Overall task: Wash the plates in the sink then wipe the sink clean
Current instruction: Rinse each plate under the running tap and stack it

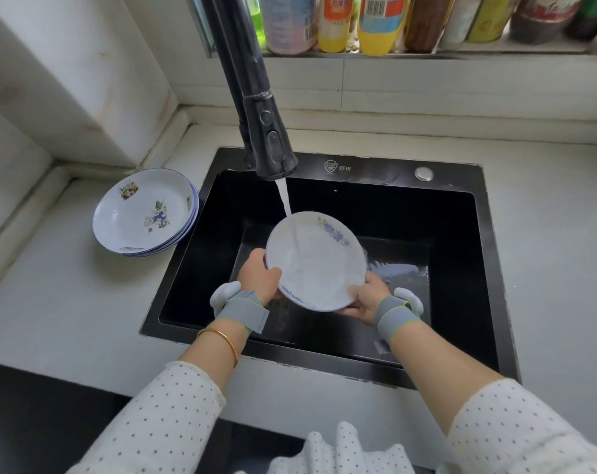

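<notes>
Both hands are on one plate (316, 261) right now, holding it over the black sink (454, 268) under the running water (285, 198). The left hand (259, 277) grips the plate's left edge with fingers curled under it and the thumb on the rim, and the right hand (367, 299) pinches the near right edge the same way, thumb on top and fingers wrapped beneath. The plate is white with a blue rim and a purple flower print near its far side, tilted a bit toward the camera, and the stream from the black pull-down faucet (263, 131) lands on its upper part and spreads across the face. Each wrist has a grey strap with a white pad on it, and there's a gold bangle (222, 340) on the left forearm (sleeves are white with little dots). On the counter (51, 302) just left of the sink sits a stack of plates (145, 217), white with blue rims and small pictures inside, its edge right by the sink's rim. Water is pooling on the sink floor behind the held plate. Up on the window ledge at the back there's a row of bottles (358, 22), yellow ones in the middle.
</notes>
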A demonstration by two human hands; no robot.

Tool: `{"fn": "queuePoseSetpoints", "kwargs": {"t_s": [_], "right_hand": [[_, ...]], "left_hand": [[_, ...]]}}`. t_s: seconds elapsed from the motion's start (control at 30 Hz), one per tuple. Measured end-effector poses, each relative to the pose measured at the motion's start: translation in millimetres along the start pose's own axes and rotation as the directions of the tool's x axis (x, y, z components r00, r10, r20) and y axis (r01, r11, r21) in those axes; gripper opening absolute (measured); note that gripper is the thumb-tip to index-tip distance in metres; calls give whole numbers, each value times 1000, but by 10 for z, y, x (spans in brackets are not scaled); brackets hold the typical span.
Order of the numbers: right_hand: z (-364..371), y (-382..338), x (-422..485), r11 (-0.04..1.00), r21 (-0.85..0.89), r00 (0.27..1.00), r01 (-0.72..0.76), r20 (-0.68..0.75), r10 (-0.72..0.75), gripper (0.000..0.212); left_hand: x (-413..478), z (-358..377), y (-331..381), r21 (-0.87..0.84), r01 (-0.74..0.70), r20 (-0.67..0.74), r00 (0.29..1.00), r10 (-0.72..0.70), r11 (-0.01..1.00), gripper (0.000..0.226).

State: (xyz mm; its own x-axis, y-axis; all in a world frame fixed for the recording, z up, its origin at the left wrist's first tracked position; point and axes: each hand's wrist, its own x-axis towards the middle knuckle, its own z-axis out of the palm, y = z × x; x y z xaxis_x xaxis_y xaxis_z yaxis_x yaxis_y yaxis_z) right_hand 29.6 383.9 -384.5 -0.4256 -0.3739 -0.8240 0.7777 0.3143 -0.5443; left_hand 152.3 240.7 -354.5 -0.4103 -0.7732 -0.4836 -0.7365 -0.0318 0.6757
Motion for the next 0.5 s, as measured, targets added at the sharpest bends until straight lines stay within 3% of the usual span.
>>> {"fn": "queuePoseSetpoints", "kwargs": {"t_s": [0.1,0.17,0.33,0.43,0.5], "right_hand": [[-22,-147,-50,991,-133,1000,-29,3,30,54],[-12,-257,-90,976,-217,1000,-22,-2,22,52],[36,-419,-153,899,-411,986,151,-3,-166,48],[-8,-396,-144,847,-451,952,282,24,-305,53],[-53,-323,-121,873,-372,943,316,20,-333,54]], "left_hand": [[17,-28,1,-52,138,113,985,-131,989,23],[18,-22,-35,-120,238,186,959,-214,964,30],[-58,68,-127,-294,403,259,906,-334,867,29],[-59,141,-155,-347,410,247,908,-340,843,26],[-21,158,-141,-348,342,188,938,-293,873,24]]}}
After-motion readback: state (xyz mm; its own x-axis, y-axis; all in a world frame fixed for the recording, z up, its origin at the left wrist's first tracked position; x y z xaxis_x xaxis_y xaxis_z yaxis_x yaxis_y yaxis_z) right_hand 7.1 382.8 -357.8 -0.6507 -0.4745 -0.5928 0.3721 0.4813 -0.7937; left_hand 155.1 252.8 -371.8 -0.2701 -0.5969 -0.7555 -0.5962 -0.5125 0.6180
